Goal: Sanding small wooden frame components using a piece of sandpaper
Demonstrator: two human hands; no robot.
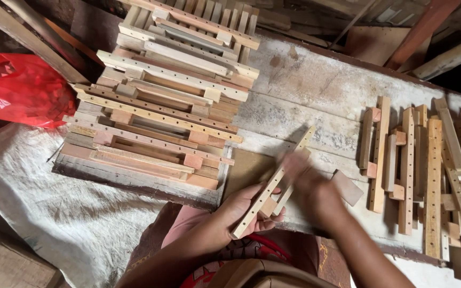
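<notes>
One drilled wooden strip (271, 184) in left hand (241, 210), right hand (308, 184) blurred

A stack of wooden frames (166, 96) sits upper left on my workbench (316, 85). Loose wooden strips (428, 170) lie at right. My left hand (236, 210) holds a drilled strip (273, 184) at centre.

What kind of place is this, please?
Probably a small woodworking shop. A rough workbench carries a stack of wooden frames and loose drilled slats, and the left hand holds another drilled slat.
</notes>
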